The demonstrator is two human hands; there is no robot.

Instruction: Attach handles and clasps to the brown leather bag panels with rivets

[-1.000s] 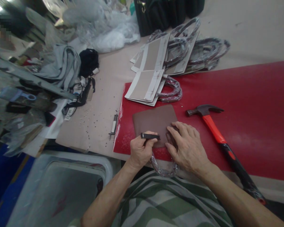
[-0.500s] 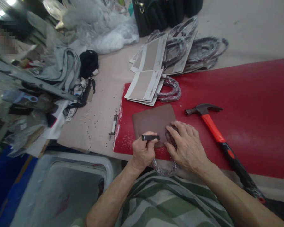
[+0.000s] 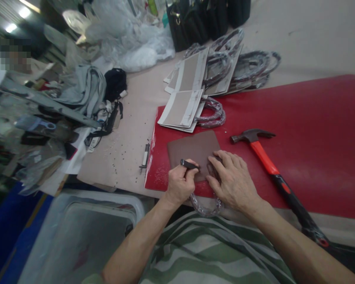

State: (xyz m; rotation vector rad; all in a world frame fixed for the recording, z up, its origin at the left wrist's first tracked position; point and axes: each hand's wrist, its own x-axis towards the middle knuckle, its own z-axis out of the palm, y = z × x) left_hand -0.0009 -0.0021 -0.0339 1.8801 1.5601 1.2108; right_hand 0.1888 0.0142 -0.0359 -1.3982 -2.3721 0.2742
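Note:
My left hand [image 3: 180, 183] is closed around a dark punch [image 3: 189, 164], a short rod whose tip end points at a brown leather-like panel [image 3: 192, 146]. Whether the tip touches the panel I cannot tell. My right hand [image 3: 235, 177] lies on the panel's right side, fingers stretched and spread, pressing over one end of a plastic-wrapped handle. The loop of that handle [image 3: 205, 209] hangs past the table's front edge, between my wrists. To the right of my right hand, a claw hammer [image 3: 266, 157] with a red and black grip rests on the red mat.
The red mat [image 3: 313, 138] covers the table's right part. Behind the panel are stacked pale panels [image 3: 182, 108] with wrapped handles, then black bags [image 3: 189, 23]. A small metal tool [image 3: 144, 157] lies at the mat's left edge. A plastic bin [image 3: 136, 203] stands front left.
The punch in my left hand has tilted, its free end now higher, farther from me. My right hand stays on the panel. The whole view has shifted slightly.

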